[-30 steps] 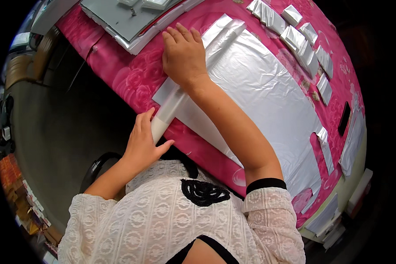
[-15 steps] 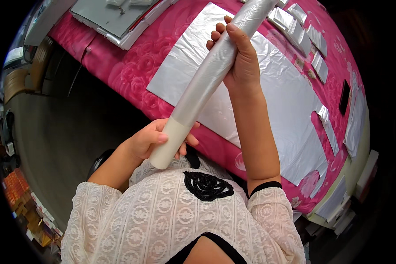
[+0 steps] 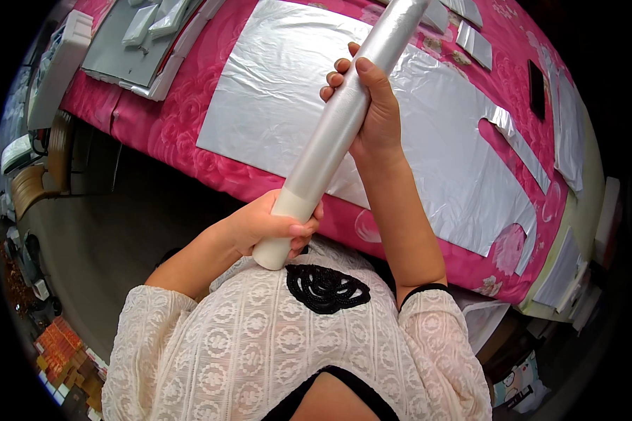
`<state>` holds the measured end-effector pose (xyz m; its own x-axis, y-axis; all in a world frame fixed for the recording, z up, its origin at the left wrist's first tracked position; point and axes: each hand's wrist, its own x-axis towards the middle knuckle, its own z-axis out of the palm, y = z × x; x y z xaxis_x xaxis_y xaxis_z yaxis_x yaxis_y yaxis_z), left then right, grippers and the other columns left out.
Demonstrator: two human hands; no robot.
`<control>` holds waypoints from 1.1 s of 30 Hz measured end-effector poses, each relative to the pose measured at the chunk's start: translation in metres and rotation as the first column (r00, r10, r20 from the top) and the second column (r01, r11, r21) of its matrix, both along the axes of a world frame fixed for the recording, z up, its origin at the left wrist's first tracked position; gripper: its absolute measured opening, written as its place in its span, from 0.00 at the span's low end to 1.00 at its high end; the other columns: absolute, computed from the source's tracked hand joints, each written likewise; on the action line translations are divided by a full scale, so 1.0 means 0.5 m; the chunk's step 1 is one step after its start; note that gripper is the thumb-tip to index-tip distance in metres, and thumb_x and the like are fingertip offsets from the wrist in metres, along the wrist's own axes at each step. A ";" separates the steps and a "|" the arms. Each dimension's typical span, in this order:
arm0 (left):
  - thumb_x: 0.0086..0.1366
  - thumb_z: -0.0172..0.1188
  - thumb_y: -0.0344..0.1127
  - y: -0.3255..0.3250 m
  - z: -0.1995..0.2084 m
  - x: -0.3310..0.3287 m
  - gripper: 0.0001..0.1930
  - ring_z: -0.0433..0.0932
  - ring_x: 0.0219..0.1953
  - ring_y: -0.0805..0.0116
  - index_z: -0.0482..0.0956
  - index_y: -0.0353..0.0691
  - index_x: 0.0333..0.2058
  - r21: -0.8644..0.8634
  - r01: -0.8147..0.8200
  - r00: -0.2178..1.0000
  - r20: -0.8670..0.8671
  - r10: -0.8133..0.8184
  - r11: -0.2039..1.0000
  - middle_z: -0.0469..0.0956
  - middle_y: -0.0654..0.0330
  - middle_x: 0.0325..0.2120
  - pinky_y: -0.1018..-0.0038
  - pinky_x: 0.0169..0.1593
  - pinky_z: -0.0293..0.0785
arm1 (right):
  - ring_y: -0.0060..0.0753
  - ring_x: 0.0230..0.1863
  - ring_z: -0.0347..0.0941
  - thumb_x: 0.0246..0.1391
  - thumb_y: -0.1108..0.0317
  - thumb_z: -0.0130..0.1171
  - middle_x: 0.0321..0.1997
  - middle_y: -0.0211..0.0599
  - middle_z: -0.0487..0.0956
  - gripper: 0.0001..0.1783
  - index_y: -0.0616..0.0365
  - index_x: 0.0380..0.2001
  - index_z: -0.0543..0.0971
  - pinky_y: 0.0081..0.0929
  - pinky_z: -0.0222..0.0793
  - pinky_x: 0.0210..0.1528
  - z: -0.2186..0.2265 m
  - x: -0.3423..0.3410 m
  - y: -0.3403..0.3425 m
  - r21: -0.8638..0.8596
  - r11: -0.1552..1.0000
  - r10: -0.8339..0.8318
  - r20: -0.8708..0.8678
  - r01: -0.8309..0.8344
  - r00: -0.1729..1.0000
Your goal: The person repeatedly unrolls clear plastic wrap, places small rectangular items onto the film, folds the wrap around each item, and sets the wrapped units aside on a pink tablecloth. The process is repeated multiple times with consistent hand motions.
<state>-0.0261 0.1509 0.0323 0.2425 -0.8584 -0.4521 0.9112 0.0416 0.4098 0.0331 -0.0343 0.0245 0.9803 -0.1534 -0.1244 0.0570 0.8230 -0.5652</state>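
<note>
Film roll, silvery and shiny, pale bare core at the low end, runs at a slant from the centre of the frame up to the top edge, where I lose its far tip. I have it in both hands, over the near part of the table. Left hand, just below centre, is closed around the pale core end, thumb across the front, fingers curled round the right side. Right hand, upper centre, grips the shiny length higher up: thumb on the near face, fingers wrapped behind, tips showing on the left side. Underneath, a silvery film sheet spreads from upper centre to mid right over a pink floral tablecloth; a curved gap near its right end shows pink. I can't tell if sheet and roll are joined. White folded packets lie at upper right, a dark phone just below and right of them. Upper left: grey board with two white packets on top. Writing check: papers at right are too small for me to read, same for the orange and tan boxes at lower left. Bag at lower right carries a coloured picture print, details unclear. White patterned blouse fills lower centre, black trim just below the core end.
</note>
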 end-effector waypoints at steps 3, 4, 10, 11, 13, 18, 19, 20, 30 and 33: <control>0.46 0.68 0.36 -0.006 -0.013 0.001 0.24 0.70 0.20 0.74 0.66 0.36 0.38 -0.086 0.020 0.992 -0.119 -0.030 0.996 0.68 0.63 0.22 0.77 0.23 0.73 | 0.24 0.33 0.71 0.50 0.63 0.59 0.33 0.34 0.70 0.27 0.59 0.49 0.61 0.25 0.74 0.35 -0.003 -0.010 -0.018 -0.024 1.000 -0.012 -0.025 0.012 1.000; 0.46 0.68 0.35 -0.007 -0.016 0.003 0.23 0.70 0.20 0.74 0.66 0.36 0.38 -0.110 0.023 0.988 -0.152 -0.039 0.994 0.68 0.62 0.22 0.76 0.23 0.73 | 0.24 0.33 0.71 0.50 0.63 0.59 0.33 0.34 0.70 0.26 0.59 0.49 0.61 0.26 0.74 0.35 -0.004 -0.012 -0.023 -0.038 0.999 -0.015 -0.040 0.014 0.999; 0.46 0.67 0.34 -0.011 -0.026 -0.001 0.22 0.70 0.19 0.73 0.66 0.36 0.37 -0.224 -0.032 0.941 -0.336 -0.047 0.974 0.68 0.61 0.22 0.75 0.23 0.74 | 0.25 0.33 0.71 0.49 0.64 0.60 0.33 0.35 0.70 0.26 0.60 0.48 0.61 0.26 0.74 0.35 0.009 -0.016 -0.030 -0.103 0.993 -0.063 -0.091 0.054 0.994; 0.45 0.68 0.35 -0.009 -0.036 -0.003 0.24 0.71 0.21 0.73 0.66 0.36 0.39 -0.254 -0.034 0.937 -0.344 -0.057 0.967 0.69 0.60 0.24 0.75 0.24 0.74 | 0.25 0.33 0.71 0.49 0.65 0.60 0.33 0.35 0.70 0.26 0.60 0.47 0.61 0.27 0.74 0.35 0.001 -0.016 -0.031 -0.090 0.995 -0.053 -0.083 0.045 0.995; 0.45 0.69 0.39 -0.009 -0.051 -0.004 0.29 0.73 0.24 0.71 0.66 0.34 0.42 -0.316 -0.039 0.930 -0.359 -0.081 0.948 0.71 0.58 0.27 0.75 0.26 0.75 | 0.25 0.33 0.71 0.49 0.66 0.60 0.33 0.36 0.70 0.26 0.61 0.47 0.61 0.27 0.74 0.34 -0.009 -0.019 -0.033 -0.092 0.994 -0.070 -0.114 0.060 0.991; 0.45 0.64 0.63 -0.024 -0.042 0.023 0.49 0.74 0.38 0.70 0.59 0.31 0.56 0.215 -0.018 0.904 0.420 -0.076 0.976 0.72 0.52 0.41 0.75 0.38 0.75 | 0.26 0.33 0.72 0.48 0.68 0.61 0.34 0.38 0.70 0.27 0.64 0.46 0.60 0.27 0.74 0.33 -0.033 -0.041 -0.029 -0.228 0.972 -0.115 -0.245 0.058 0.963; 0.47 0.59 0.68 -0.025 -0.050 0.030 0.49 0.74 0.36 0.71 0.59 0.33 0.56 0.275 -0.109 0.834 0.549 -0.063 0.955 0.73 0.54 0.38 0.75 0.38 0.74 | 0.27 0.33 0.72 0.48 0.68 0.61 0.34 0.39 0.71 0.27 0.65 0.46 0.59 0.27 0.74 0.33 -0.042 -0.047 -0.009 -0.296 0.952 -0.153 -0.242 0.077 0.958; 0.47 0.58 0.69 -0.021 -0.057 0.033 0.48 0.74 0.34 0.71 0.60 0.34 0.55 0.351 -0.125 0.814 0.572 -0.107 0.928 0.73 0.55 0.36 0.76 0.36 0.74 | 0.27 0.33 0.73 0.47 0.68 0.61 0.34 0.40 0.71 0.28 0.65 0.46 0.59 0.27 0.74 0.33 -0.051 -0.051 0.008 -0.364 0.927 -0.191 -0.234 0.096 0.953; 0.52 0.58 0.64 0.082 -0.079 0.007 0.32 0.71 0.19 0.74 0.72 0.37 0.38 0.366 0.150 0.949 0.207 -0.238 0.918 0.71 0.62 0.20 0.78 0.23 0.70 | 0.24 0.34 0.70 0.47 0.66 0.64 0.37 0.39 0.73 0.26 0.67 0.45 0.65 0.21 0.68 0.37 -0.108 -0.003 -0.130 -0.541 0.818 -0.357 -0.214 0.194 0.909; 0.49 0.60 0.66 0.093 -0.091 -0.007 0.34 0.71 0.18 0.74 0.73 0.36 0.38 0.394 0.173 0.953 0.166 -0.254 0.903 0.71 0.62 0.20 0.78 0.22 0.70 | 0.14 0.31 0.67 0.52 0.59 0.59 0.35 0.27 0.75 0.19 0.60 0.43 0.73 0.13 0.62 0.32 -0.099 0.004 -0.219 -0.761 0.633 -0.424 -0.184 0.144 0.887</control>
<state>-0.0298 0.1976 -0.0130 0.1959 -0.6799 -0.7067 0.7730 -0.3364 0.5379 0.0349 -0.1437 -0.0249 0.7928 -0.5929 -0.1408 -0.0784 0.1299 -0.9884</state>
